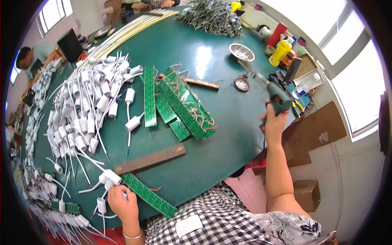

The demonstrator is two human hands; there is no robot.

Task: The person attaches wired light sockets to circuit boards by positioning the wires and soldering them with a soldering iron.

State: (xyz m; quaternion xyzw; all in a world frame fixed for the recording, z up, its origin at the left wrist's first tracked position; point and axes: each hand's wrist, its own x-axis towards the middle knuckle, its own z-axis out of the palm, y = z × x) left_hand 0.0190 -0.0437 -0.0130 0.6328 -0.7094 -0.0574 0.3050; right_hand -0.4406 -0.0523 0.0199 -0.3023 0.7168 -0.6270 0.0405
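My left hand [123, 203] is closed at the lower left of the table, its fingertips curled against a white cylindrical piece with wire leads [112, 177]. Beside those fingers begins a narrow green circuit board [149, 195], slanting toward the table's front edge. At the right, my right hand [276, 118] is wrapped around a dark green pistol-grip tool [279, 98]. The tool's shaft points up and left toward a metal coil spring [245, 65]. A small round dish of grey bits [241, 84] sits beneath the spring. A brown bar [150, 158] lies above my left hand.
A large heap of white wired cylinders [92, 96] covers the left side. Several green boards with red wires [183, 102] lie mid-table, near a metal bowl [241, 53]. A yellow bottle [281, 52] and pliers [300, 107] stand at right. Another person [38, 57] sits far left.
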